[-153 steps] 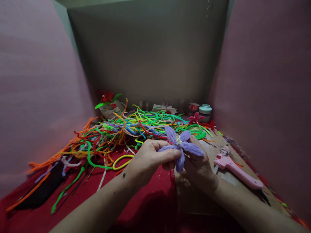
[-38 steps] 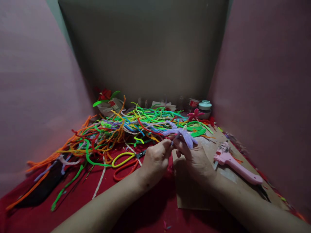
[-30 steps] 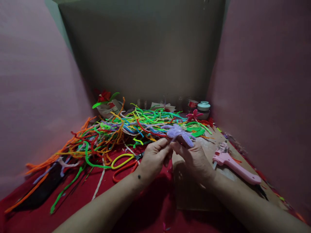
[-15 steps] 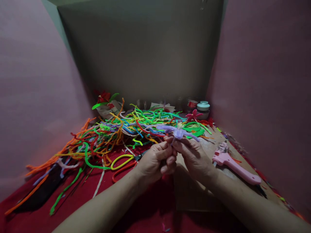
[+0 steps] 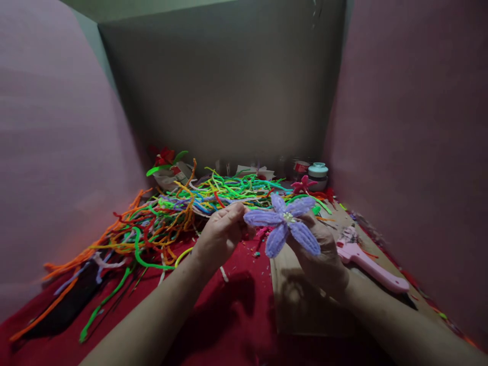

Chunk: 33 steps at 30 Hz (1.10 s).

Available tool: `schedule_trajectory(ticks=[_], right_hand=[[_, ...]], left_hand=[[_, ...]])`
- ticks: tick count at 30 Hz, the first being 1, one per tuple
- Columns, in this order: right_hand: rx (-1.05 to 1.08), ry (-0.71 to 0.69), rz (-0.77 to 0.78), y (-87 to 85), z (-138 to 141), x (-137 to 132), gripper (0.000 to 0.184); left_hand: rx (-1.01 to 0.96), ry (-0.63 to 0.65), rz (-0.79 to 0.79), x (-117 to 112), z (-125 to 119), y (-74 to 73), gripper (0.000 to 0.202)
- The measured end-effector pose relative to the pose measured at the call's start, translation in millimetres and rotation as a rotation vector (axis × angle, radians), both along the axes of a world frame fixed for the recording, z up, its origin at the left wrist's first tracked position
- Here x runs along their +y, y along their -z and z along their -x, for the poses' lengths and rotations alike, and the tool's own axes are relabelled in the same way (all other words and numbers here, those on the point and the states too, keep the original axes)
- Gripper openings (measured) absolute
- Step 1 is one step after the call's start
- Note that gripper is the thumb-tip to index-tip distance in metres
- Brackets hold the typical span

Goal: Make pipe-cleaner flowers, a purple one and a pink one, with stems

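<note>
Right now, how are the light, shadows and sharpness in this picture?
Head view: dim, with the left wall paler than the right wall; shadows darken the red cloth and brown board; the purple flower looks fairly clear, the red item at the back too murky to identify.

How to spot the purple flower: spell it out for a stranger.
On the red cloth, find the brown cardboard. The right hand above it holds the purple flower. It is five-petalled, purple and pale yellow at its centre, unlike the pink flower farther back.
</note>
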State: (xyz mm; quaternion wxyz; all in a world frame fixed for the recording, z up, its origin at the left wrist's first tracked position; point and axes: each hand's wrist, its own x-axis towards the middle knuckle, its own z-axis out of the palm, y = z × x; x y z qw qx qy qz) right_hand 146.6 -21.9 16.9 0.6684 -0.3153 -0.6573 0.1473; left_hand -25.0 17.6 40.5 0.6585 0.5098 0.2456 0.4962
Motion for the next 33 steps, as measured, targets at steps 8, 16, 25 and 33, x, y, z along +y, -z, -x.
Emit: schedule_trajectory(ticks=[8, 16, 25, 33], right_hand=[[-0.028, -0.031, 0.008, 10.2, 3, 3, 0.016], [-0.029, -0.068, 0.019, 16.4, 2, 3, 0.019], [-0.060, -0.055, -0.004, 12.8, 2, 3, 0.020], [-0.093, -0.126, 0.120, 24.7, -2, 8, 0.020]], left_hand=[[0.094, 0.168, -0.050, -17, 1, -10.8, 0.041], [0.124, 0.173, 0.020, -15, -3, -8.3, 0.034], [0.085, 0.126, 0.010, -15, -2, -6.2, 0.031], [0.235, -0.030, -0.054, -21, -3, -16.6, 0.012]])
